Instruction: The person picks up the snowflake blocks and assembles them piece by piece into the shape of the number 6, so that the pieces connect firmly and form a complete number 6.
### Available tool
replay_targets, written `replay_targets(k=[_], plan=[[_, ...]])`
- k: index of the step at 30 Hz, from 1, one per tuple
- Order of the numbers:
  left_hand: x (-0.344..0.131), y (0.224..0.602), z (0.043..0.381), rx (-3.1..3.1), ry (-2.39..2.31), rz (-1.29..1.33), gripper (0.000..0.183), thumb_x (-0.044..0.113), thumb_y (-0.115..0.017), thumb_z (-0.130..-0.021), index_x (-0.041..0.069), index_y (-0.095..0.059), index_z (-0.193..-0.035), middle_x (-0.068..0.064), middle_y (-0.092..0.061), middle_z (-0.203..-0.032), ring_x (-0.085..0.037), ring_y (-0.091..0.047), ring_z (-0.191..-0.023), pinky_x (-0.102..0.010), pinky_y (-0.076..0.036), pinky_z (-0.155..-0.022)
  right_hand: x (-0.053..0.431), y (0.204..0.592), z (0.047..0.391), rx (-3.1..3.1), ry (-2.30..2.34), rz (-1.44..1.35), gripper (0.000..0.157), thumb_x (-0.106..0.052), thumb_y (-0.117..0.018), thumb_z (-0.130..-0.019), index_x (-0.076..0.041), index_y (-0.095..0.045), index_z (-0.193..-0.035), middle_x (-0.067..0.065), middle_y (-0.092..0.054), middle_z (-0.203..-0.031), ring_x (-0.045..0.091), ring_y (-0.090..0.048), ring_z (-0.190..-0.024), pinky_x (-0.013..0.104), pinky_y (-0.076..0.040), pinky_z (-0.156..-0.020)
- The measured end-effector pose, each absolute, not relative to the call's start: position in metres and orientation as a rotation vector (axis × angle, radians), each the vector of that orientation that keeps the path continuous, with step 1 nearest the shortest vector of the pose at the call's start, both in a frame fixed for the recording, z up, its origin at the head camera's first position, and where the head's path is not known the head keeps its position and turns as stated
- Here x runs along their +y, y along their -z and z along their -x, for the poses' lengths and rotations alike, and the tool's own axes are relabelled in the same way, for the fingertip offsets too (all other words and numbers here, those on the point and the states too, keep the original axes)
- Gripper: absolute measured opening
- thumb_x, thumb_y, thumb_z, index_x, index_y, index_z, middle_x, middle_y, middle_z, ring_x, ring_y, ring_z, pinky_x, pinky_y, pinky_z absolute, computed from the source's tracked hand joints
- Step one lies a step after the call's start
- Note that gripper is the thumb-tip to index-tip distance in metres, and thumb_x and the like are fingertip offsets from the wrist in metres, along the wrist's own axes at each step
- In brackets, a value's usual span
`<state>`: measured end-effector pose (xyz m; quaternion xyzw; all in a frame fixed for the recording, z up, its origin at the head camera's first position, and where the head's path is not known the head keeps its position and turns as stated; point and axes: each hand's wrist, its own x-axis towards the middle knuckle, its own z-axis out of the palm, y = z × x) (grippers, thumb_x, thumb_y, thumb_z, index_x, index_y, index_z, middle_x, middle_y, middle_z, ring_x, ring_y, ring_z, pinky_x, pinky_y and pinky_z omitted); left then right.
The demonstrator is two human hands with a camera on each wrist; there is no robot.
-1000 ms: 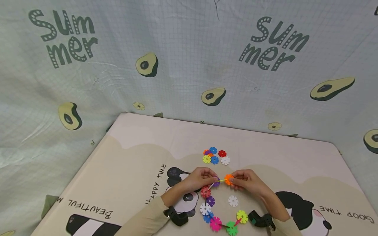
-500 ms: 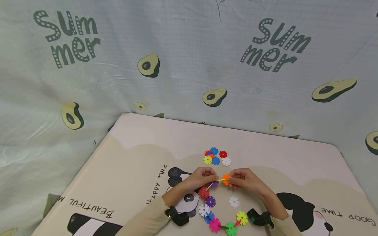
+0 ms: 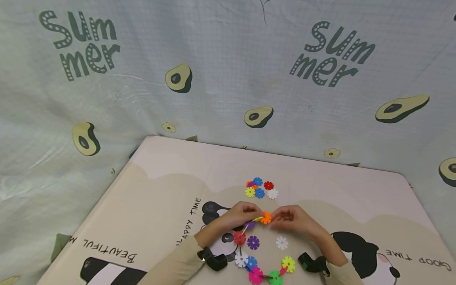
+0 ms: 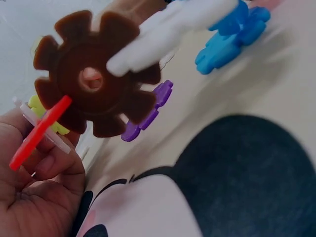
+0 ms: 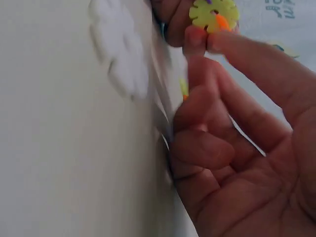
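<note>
My left hand (image 3: 244,213) pinches the upper end of a chain of slotted plastic discs, at a yellow disc (image 5: 212,12) beside a purple disc (image 3: 250,224). An orange disc (image 3: 265,217) is joined to that yellow one at the chain's tip. My right hand (image 3: 293,219) has its fingertips right at the orange disc's edge, fingers loosely bent. From there the chain runs down through a red disc (image 3: 240,238), a brown disc (image 4: 64,84), a white disc (image 3: 241,259), then blue, pink and green to another yellow disc (image 3: 288,264).
Inside the chain's curve lie a loose purple disc (image 3: 253,242) and a loose white disc (image 3: 282,243). Several more discs, including a red disc (image 3: 268,185), lie beyond the hands on the printed tabletop (image 3: 160,190). A patterned curtain (image 3: 213,51) hangs behind.
The orange disc has shifted left, close to my left fingers, and my right fingertips have come off its face to its edge. The chain has slid left and down, away from the loose purple disc.
</note>
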<state>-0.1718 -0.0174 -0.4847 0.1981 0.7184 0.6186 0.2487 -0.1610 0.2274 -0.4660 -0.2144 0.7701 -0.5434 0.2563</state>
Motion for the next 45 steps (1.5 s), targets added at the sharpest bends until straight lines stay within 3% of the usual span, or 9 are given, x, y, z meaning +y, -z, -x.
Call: replay_targets(k=[5, 10, 15, 22, 26, 36, 45], plan=[[-0.018, 0.486, 0.172, 1.952, -1.721, -0.537, 0.024, 0.012, -0.057, -0.098, -0.008, -0.068, -0.106, -0.018, -0.069, -0.104, -0.003, -0.057, -0.085, -0.018, -0.048, -0.081, 0.241, 0.468, 0.156, 2.116, 1.322, 0.885, 0.019, -0.013, -0.076, -0.084, -0.005, -0.07, -0.101, 0.007, -0.061, -0.081, 0.011, -0.048, -0.062, 0.02, -0.039, -0.052], [-0.017, 0.486, 0.171, 1.939, -1.764, -0.496, 0.025, 0.012, -0.057, -0.099, -0.009, -0.067, -0.106, -0.017, -0.069, -0.101, -0.004, -0.055, -0.081, -0.017, -0.047, -0.076, 0.247, 0.47, 0.15, 2.111, 1.29, 1.024, 0.025, -0.015, -0.08, -0.081, -0.008, -0.069, -0.103, 0.008, -0.057, -0.092, 0.018, -0.047, -0.066, 0.021, -0.037, -0.052], [-0.016, 0.486, 0.17, 1.941, -1.795, -0.439, 0.026, 0.014, -0.057, -0.098, -0.009, -0.067, -0.106, -0.014, -0.069, -0.1, -0.005, -0.056, -0.082, -0.018, -0.048, -0.079, 0.246, 0.47, 0.146, 2.151, 1.262, 1.001, 0.023, -0.016, -0.079, -0.082, -0.01, -0.07, -0.101, 0.003, -0.056, -0.095, 0.011, -0.046, -0.067, 0.019, -0.037, -0.053], [-0.015, 0.486, 0.169, 1.981, -1.811, -0.395, 0.026, 0.018, -0.059, -0.098, -0.005, -0.069, -0.106, -0.009, -0.069, -0.098, -0.007, -0.054, -0.081, -0.019, -0.048, -0.076, 0.245, 0.469, 0.148, 2.196, 1.251, 0.946, 0.018, -0.018, -0.078, -0.083, -0.012, -0.065, -0.094, -0.003, -0.054, -0.074, 0.004, -0.046, -0.063, 0.018, -0.04, -0.054], [-0.015, 0.484, 0.168, 1.976, -1.805, -0.395, 0.026, 0.018, -0.059, -0.098, -0.005, -0.068, -0.106, -0.008, -0.069, -0.097, -0.007, -0.054, -0.08, -0.019, -0.048, -0.076, 0.244, 0.469, 0.149, 2.225, 1.328, 0.819, 0.013, -0.015, -0.075, -0.086, -0.011, -0.066, -0.093, -0.007, -0.055, -0.074, 0.004, -0.049, -0.064, 0.02, -0.043, -0.056], [-0.013, 0.487, 0.168, 1.986, -1.802, -0.379, 0.023, 0.016, -0.062, -0.096, -0.004, -0.069, -0.103, -0.006, -0.068, -0.094, -0.007, -0.054, -0.079, -0.019, -0.048, -0.076, 0.235, 0.47, 0.154, 2.324, 1.492, 0.819, 0.009, -0.004, -0.069, -0.089, -0.004, -0.065, -0.097, 0.002, -0.061, -0.083, 0.008, -0.056, -0.067, 0.021, -0.051, -0.061], [-0.013, 0.486, 0.167, 1.991, -1.771, -0.389, 0.023, 0.016, -0.062, -0.096, -0.005, -0.067, -0.102, 0.0, -0.065, -0.085, -0.007, -0.05, -0.071, -0.017, -0.044, -0.068, 0.223, 0.471, 0.155, 2.433, 1.504, 0.814, 0.011, -0.004, -0.072, -0.087, -0.005, -0.066, -0.095, 0.003, -0.064, -0.084, 0.007, -0.058, -0.071, 0.021, -0.053, -0.064]])
